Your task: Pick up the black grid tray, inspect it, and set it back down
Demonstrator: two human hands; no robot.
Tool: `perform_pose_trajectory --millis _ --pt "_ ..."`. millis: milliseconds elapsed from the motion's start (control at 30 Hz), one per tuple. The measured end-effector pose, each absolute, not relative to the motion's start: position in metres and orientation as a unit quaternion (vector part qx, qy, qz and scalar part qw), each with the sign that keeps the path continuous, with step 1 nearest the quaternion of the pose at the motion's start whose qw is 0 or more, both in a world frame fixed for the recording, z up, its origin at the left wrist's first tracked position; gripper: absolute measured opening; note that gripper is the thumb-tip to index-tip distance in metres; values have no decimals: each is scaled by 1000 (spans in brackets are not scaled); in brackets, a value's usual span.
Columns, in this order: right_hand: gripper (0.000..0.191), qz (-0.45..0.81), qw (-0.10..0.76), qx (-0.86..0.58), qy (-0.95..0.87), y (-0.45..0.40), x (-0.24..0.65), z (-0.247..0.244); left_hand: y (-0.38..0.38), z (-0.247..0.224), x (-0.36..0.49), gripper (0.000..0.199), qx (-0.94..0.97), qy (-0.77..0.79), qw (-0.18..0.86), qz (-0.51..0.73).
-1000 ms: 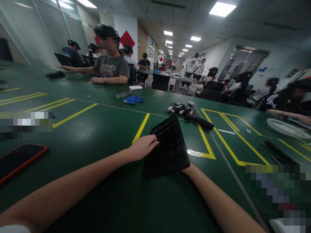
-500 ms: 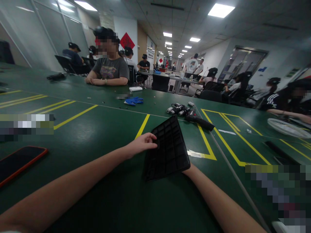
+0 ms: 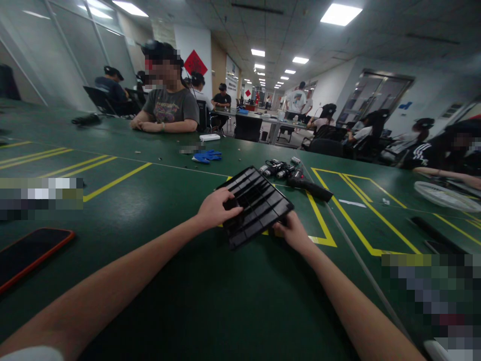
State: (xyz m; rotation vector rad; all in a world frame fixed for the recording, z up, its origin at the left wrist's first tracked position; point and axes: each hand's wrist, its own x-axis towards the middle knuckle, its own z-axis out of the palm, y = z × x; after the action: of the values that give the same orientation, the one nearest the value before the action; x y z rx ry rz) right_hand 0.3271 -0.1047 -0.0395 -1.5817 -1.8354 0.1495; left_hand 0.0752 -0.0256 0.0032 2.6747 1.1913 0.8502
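Presently, we observe our right hand (image 3: 295, 233) clamped on the right corner of the black tray (image 3: 260, 210), which is held tilted above the green table (image 3: 180, 311). Our left hand (image 3: 214, 208) has thumb and fingers parted at the left side; whether it grips, we cannot tell. We judge the tray light, fairly stiff and smooth, best held by opposite rims. Beyond it lie a black tool (image 3: 311, 189) and a blue glove (image 3: 207, 156).
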Motion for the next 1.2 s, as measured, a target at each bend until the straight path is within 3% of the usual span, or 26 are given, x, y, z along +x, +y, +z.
perform_pose_trajectory --millis 167,367,500,633,800,967,1200 --pt "44 -15 260 -741 -619 -101 372 -39 15 2 49 45 817 546 -24 181" --pt "52 -49 176 -773 -608 -100 381 -48 28 0 40 53 798 592 -55 99" --pt "66 -112 227 -766 -591 -103 376 -48 22 1 44 43 795 563 -75 216" --pt "59 -160 264 -733 -606 -115 361 -44 -22 -1 53 42 816 466 13 342" --pt "52 -106 272 -671 -681 -158 308 -38 -105 -17 50 57 917 298 123 235" --pt "49 4 201 -594 -779 -224 253 -32 -126 -31 34 50 942 280 107 154" --pt "39 54 161 -571 -803 -246 237 -22 -134 -17 42 31 941 280 23 188"
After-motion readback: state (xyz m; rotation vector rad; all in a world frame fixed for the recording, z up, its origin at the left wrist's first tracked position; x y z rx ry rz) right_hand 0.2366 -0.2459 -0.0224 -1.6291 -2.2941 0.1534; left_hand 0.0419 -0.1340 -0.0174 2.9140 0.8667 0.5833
